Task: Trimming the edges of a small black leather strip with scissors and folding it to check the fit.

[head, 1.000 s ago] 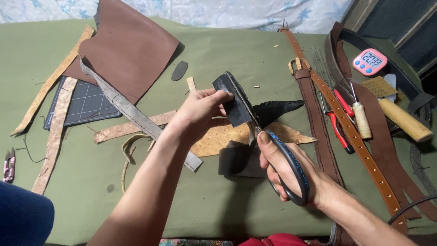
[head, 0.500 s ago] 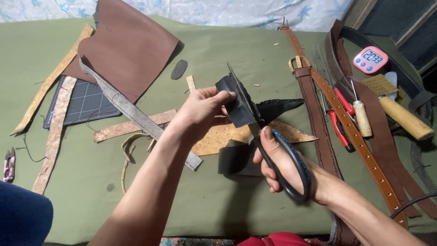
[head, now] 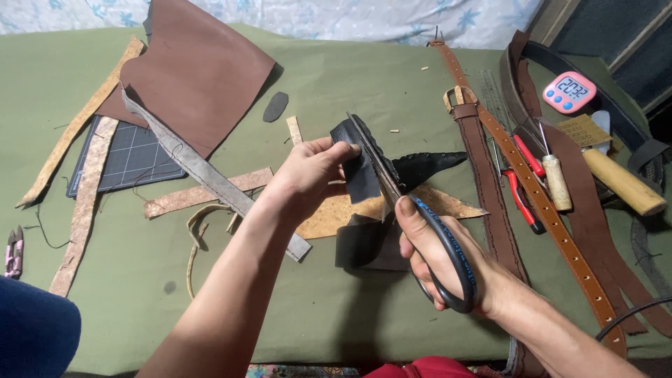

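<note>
1. Left hand (head: 308,171) is pinching a small piece of black leather (head: 357,164) between thumb and fingers, holding it up above the green table cover (head: 336,77), roughly mid-table.
2. Right hand (head: 437,255) is gripping black-handled scissors (head: 413,210), fingers through the handle loops, thumb on the upper loop. Blades are pointing up and away, running along the right edge of the black leather piece and touching it. Can't tell how far the blades are parted; they're looking nearly together.
3. More black leather scraps (head: 364,241) are lying on the cover directly under the hands, on top of a tan triangular offcut (head: 434,203). Another dark pointed scrap (head: 427,166) is sitting just right of the blades.
4. Left side: large brown leather sheet (head: 199,73) is overlapping a dark gridded cutting mat (head: 129,161); a grey strip (head: 203,175) is crossing diagonally in front of both. Several light tan strips (head: 84,203) are lying around the mat.
5. Right side: a tan punched belt (head: 539,203) and a darker brown belt with buckle (head: 490,189) are running side by side, near to far. Beside them: red-handled pliers (head: 521,185), an awl with a pale wooden handle (head: 556,178), a wooden-handled tool (head: 623,185).
6. A pink digital timer (head: 569,92) is sitting at far right.
7. A small dark oval scrap (head: 275,106) is lying alone, just right of the brown sheet.
</note>
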